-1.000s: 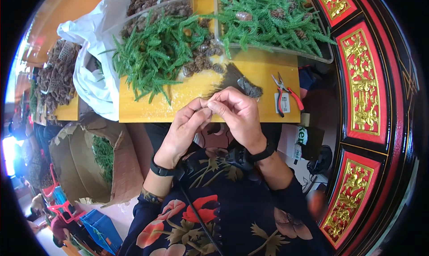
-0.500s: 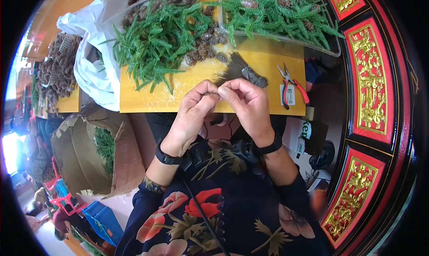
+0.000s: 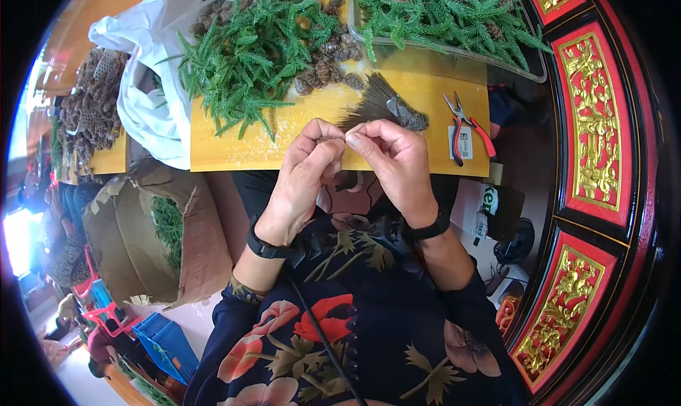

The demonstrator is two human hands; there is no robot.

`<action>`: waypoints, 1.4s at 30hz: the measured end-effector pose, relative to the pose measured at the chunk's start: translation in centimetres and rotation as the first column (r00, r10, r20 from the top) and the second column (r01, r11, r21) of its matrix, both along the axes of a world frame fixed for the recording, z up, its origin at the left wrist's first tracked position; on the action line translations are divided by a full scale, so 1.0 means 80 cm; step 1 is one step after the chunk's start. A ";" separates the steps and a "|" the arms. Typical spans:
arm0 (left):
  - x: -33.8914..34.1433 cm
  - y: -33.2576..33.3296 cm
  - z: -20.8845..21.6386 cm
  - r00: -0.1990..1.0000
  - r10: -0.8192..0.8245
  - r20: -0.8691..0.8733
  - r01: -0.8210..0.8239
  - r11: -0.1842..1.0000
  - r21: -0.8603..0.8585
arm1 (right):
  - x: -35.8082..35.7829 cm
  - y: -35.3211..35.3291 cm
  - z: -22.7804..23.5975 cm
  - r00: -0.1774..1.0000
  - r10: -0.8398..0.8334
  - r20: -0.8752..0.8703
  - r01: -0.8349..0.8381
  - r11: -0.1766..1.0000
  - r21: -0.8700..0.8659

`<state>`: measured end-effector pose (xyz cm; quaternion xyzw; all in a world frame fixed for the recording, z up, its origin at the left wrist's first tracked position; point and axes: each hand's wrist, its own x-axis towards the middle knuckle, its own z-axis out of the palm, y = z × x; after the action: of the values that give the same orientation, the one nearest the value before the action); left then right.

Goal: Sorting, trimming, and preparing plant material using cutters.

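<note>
My left hand [image 3: 301, 172] and my right hand [image 3: 397, 166] meet fingertip to fingertip over the near edge of the yellow table [image 3: 241, 154]. Thumbs and forefingers are pinched together on both. Whatever lies between them is too small and hidden to name. Just beyond the fingers is a fanned bundle of thin dark wires [image 3: 379, 97], with a grey clump at its right end. Red-and-black-handled pliers [image 3: 468, 129] rest to the right, on a white label. A pile of green artificial pine sprigs [image 3: 248, 65] and brown pine cones [image 3: 326, 69] lies farther back.
At the back right stands a clear plastic bin [image 3: 454, 55] of green sprigs and cones. A white plastic bag [image 3: 145, 115] hangs at the table's left. Below it is an open cardboard box [image 3: 128, 236] with greenery. A red-and-gold carved panel [image 3: 594, 122] bounds the right side.
My hands stay pinched together in nearly the same spot, with only slight finger movement. The whole view has shifted a little.
</note>
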<state>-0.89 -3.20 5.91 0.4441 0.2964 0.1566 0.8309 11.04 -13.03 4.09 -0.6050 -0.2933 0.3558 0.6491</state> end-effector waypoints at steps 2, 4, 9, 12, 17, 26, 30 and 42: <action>-0.002 0.000 -0.003 0.999 0.013 0.034 -0.012 1.000 -0.026 | 0.000 -0.001 0.001 0.998 0.020 0.063 -0.018 0.999 -0.032; -0.003 0.001 0.000 0.999 0.020 0.045 -0.015 0.994 -0.112 | -0.002 -0.001 0.001 0.997 0.007 0.080 -0.005 1.000 -0.031; -0.005 0.008 0.006 0.997 0.011 0.076 0.018 0.927 -0.374 | -0.006 -0.002 0.009 0.977 -0.032 0.213 0.035 0.999 -0.009; -0.009 0.014 0.002 0.994 -0.016 0.108 0.064 0.888 -0.454 | -0.003 0.000 0.008 0.932 -0.050 0.360 0.025 0.997 0.073; -0.016 0.024 -0.004 0.980 -0.057 0.190 0.156 0.813 -0.561 | 0.016 -0.002 0.006 0.762 -0.048 0.645 -0.116 0.971 0.208; -0.017 0.025 -0.003 0.990 -0.024 0.137 0.112 0.723 -0.682 | 0.026 0.010 0.000 0.654 -0.077 0.753 -0.197 0.943 0.267; -0.021 0.028 -0.005 0.973 -0.053 0.226 0.196 0.712 -0.674 | 0.030 0.012 0.002 0.472 -0.176 0.864 -0.220 0.925 0.309; -0.018 0.023 -0.007 0.979 -0.033 0.201 0.166 0.703 -0.692 | 0.025 0.012 -0.002 0.568 -0.126 0.814 -0.188 0.943 0.276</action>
<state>-2.35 -1.39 5.36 0.0933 0.2356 0.0244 0.9671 13.06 -12.07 3.93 -0.5765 -0.6273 -0.0097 0.5235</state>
